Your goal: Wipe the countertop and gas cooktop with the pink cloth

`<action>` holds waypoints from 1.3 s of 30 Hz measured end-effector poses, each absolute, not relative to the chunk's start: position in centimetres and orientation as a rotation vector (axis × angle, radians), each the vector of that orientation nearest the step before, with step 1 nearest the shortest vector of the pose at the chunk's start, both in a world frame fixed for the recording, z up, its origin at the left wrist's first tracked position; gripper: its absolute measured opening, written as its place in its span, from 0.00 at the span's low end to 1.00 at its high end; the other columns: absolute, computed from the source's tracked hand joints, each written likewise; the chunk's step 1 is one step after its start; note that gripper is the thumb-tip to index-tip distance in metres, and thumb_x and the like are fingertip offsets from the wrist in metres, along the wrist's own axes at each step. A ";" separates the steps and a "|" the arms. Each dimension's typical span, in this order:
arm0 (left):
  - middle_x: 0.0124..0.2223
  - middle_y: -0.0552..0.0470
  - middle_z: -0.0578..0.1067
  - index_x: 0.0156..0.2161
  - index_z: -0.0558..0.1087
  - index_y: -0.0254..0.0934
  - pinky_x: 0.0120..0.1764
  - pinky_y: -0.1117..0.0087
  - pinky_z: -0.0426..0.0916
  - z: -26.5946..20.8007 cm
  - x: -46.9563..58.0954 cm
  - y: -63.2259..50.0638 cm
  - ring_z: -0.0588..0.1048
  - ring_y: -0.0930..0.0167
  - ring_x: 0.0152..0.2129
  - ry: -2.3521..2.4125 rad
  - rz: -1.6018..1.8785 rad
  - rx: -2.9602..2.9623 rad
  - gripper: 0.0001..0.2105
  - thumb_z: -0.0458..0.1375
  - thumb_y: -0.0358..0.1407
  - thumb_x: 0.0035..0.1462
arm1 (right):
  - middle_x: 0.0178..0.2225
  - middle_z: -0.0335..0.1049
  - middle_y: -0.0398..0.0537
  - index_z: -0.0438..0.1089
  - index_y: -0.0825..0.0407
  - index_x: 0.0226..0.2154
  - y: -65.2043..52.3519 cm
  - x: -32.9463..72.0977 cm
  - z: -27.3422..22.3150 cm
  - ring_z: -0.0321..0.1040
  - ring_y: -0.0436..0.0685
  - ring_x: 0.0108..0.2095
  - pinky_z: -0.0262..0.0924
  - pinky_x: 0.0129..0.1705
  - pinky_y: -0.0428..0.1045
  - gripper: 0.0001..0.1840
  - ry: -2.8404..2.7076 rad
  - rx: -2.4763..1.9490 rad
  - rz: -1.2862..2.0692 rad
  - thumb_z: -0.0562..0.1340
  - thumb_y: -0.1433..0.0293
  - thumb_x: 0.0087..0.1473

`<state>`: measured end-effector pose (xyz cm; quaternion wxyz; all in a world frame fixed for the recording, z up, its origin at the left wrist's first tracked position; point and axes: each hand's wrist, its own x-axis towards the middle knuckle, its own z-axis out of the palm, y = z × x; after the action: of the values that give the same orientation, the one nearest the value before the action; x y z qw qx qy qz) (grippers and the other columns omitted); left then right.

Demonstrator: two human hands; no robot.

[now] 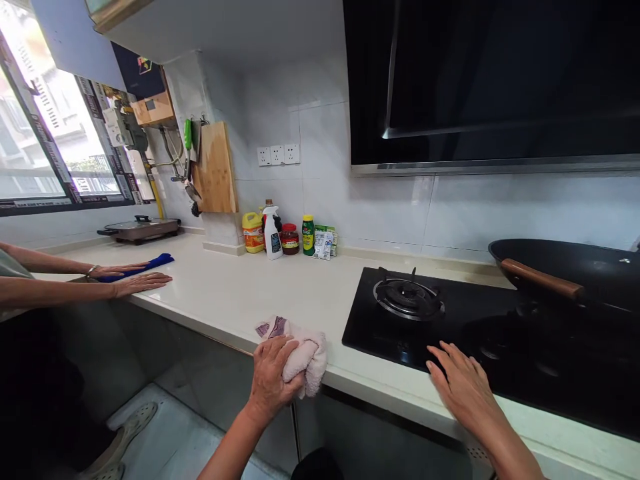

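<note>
My left hand (271,375) grips a bunched pale pink cloth (306,353) at the front edge of the white countertop (220,287). One corner of the cloth shows a purple patch, and part of it hangs over the edge. To the right, my right hand (463,383) lies with fingers stretched out on the front edge of the black gas stove (360,327), holding nothing. Behind it is a burner (407,298) with a metal pan support.
A wok (560,257) with a wooden handle sits on the stove's right side. Bottles and jars, including a white spray bottle (273,233), stand against the wall. At left, another person's hands (143,283) rest by a blue cloth (160,261). A range hood (480,87) overhangs the stove.
</note>
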<state>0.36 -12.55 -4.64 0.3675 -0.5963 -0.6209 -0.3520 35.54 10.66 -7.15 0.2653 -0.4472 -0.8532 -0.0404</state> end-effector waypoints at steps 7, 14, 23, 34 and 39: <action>0.49 0.45 0.77 0.50 0.72 0.41 0.57 0.47 0.59 -5.9 2.9 -11.3 0.73 0.54 0.52 -1.698 -1.048 -1.293 0.20 0.54 0.34 0.51 | 0.64 0.65 0.57 0.72 0.51 0.58 11.3 35.8 -7.9 0.57 0.68 0.67 0.49 0.67 0.69 0.34 -2.303 -1.172 -0.146 0.41 0.54 0.66; 0.50 0.46 0.76 0.51 0.72 0.44 0.61 0.42 0.53 -6.5 9.7 -9.7 0.70 0.53 0.53 -1.731 -1.155 -1.390 0.24 0.57 0.33 0.45 | 0.65 0.63 0.56 0.71 0.50 0.58 11.3 35.8 -8.1 0.55 0.68 0.67 0.49 0.67 0.69 0.34 -2.313 -1.181 -0.146 0.41 0.53 0.67; 0.50 0.48 0.77 0.52 0.72 0.47 0.60 0.43 0.55 -7.2 15.6 -7.2 0.72 0.54 0.50 -1.672 -1.187 -1.561 0.25 0.68 0.42 0.46 | 0.66 0.62 0.55 0.70 0.49 0.59 11.5 36.1 -7.9 0.55 0.67 0.68 0.49 0.67 0.69 0.33 -2.338 -1.191 -0.142 0.42 0.53 0.67; 0.53 0.44 0.76 0.55 0.70 0.41 0.62 0.49 0.55 -5.0 5.9 -11.6 0.73 0.56 0.52 -1.632 -0.914 -1.630 0.28 0.59 0.31 0.44 | 0.65 0.63 0.55 0.71 0.49 0.59 10.9 35.7 -7.3 0.56 0.67 0.67 0.51 0.66 0.69 0.31 -2.318 -1.189 -0.135 0.43 0.55 0.67; 0.55 0.43 0.75 0.56 0.69 0.40 0.63 0.50 0.55 -5.2 0.0 -13.6 0.71 0.56 0.56 -1.720 -0.766 -1.510 0.26 0.57 0.31 0.48 | 0.65 0.63 0.55 0.71 0.49 0.59 10.7 35.5 -7.0 0.56 0.66 0.67 0.48 0.68 0.68 0.32 -2.313 -1.214 -0.101 0.43 0.56 0.66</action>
<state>0.01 -13.60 -5.23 0.3560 -0.5845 -0.6660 -0.2966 35.50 10.67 -7.03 0.2607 -0.4485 -0.8541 -0.0373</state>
